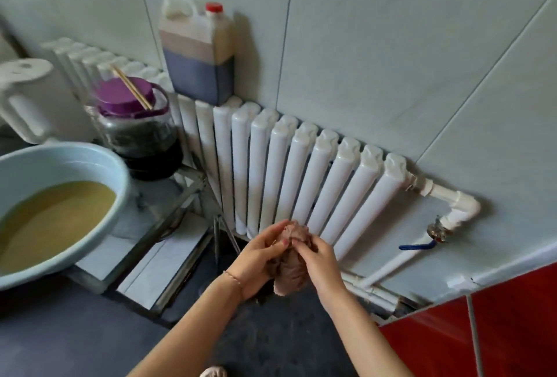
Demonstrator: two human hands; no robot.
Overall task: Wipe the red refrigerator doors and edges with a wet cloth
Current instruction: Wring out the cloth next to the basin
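Both hands work a bunched, brownish-pink wet cloth (291, 259) held in the air just in front of the lower end of the white ribbed metal radiator (301, 171). The left hand (256, 259) wraps its curled fingers around the cloth's left side, a thin bracelet on its wrist; the right hand (319, 262) grips the right side, fingertips pinching into the folds near the top. The cloth hangs down between the two palms.

To the right of the radiator and nearer the camera, the glossy red refrigerator surface (497, 325) fills the lower corner. A tall plastic jug with a red cap and dark liquid (197, 54) stands on top of the radiator. Left of the radiator sits a clear jar with a purple lid (135, 126), a pair of wooden chopsticks (131, 87) lying across the lid. Further left of the radiator, a pale blue plastic basin of murky yellowish water (60, 195) rests on the table, with a white kettle (30, 99) behind it.
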